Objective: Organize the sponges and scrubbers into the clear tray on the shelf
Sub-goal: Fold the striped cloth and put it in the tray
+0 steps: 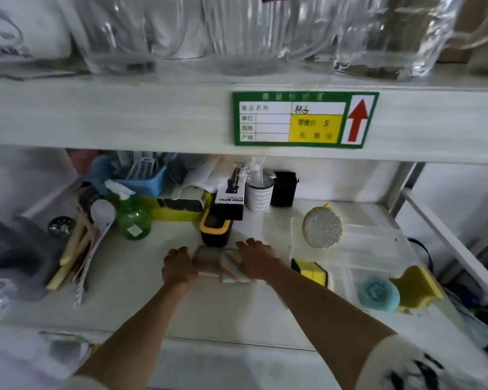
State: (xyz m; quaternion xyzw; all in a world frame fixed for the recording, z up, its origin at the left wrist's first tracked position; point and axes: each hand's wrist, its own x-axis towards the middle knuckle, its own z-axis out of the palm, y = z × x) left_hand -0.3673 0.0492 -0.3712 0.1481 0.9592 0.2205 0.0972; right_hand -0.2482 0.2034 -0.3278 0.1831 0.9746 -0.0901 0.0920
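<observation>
Both hands rest on a small stack of flat striped scrub pads (221, 266) lying on the lower shelf. My left hand (178, 264) presses its left side and my right hand (256, 261) covers its right side. A clear tray (378, 249) lies to the right on the same shelf. In it are a round silver glitter scrubber (323, 228) standing on edge, a yellow sponge with a dark back (312, 270), a round blue scrubber (379, 294) and a yellow shaped sponge (416, 287).
Behind the hands stand a black and yellow container (214, 229), a spray bottle box (230, 199), a green spray bottle (131, 216), a measuring cup (259, 194) and a blue basket (145, 178). Spoons and sticks (82, 249) lie at left. Glass jugs (251, 32) fill the upper shelf.
</observation>
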